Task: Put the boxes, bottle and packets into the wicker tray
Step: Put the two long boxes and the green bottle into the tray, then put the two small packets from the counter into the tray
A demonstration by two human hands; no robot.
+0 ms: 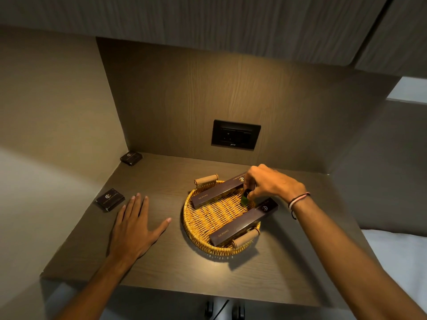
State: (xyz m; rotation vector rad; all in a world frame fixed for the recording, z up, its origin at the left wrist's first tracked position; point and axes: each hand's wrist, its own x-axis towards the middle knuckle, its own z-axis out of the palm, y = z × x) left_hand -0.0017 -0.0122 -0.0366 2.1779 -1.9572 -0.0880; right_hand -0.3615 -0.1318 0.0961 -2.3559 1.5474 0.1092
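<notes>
While the right hand (270,183) pinches the small green bottle (245,197), lower it upright between the two boxes (218,191) before letting go; the left hand (134,227) lies flat, holding nothing.

A round wicker tray (209,219) with two wooden handles sits on the wooden bench (175,264). Two long dark boxes lie in it — the far box (217,192) leaning on the back rim, the near box (242,221) resting across the front-right rim. The right hand (270,183) reaches over the tray, fingertips pinched in a grip on a small green bottle (245,197) between the boxes. The left hand (136,227) lies flat on the bench, fingers spread. Two dark packets remain outside — one packet (110,199) just beyond the left fingertips, another packet (131,157) in the back corner. A black wall socket (235,134) sits above.
</notes>
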